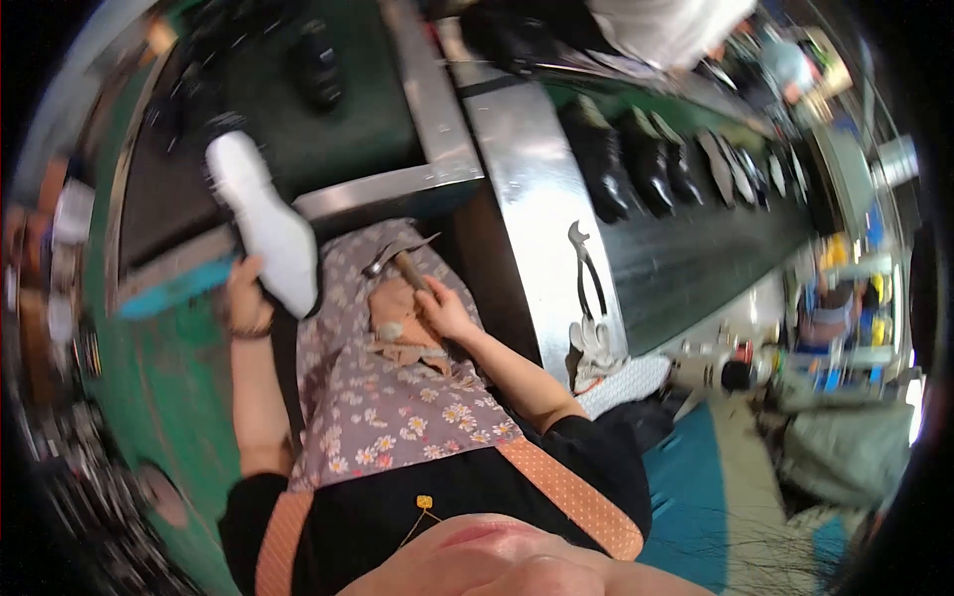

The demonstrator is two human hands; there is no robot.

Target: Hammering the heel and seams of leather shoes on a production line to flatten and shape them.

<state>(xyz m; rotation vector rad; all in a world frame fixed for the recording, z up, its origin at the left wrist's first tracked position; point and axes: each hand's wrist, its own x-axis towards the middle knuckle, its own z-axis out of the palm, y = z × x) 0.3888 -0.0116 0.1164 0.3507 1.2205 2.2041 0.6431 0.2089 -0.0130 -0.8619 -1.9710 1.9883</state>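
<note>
My left hand (248,298) is closed around the side of a black shoe with a white sole (263,223). The sole faces up toward me, and the shoe's toe points down to the right. Over my lap, my right hand (447,312) grips the wooden handle of a hammer (405,266); the metal head lies to the upper left of that hand, apart from the shoe. Beneath the hammer, a worn peach-coloured patch (399,316) rests on my floral apron (368,412).
Pincers (586,273) and white gloves (596,348) lie on the metal ledge (527,199) at my right. Beyond it, a dark belt (686,248) carries several black shoes (646,164). A metal-edged tray (383,187) with more dark shoes stands ahead on the left.
</note>
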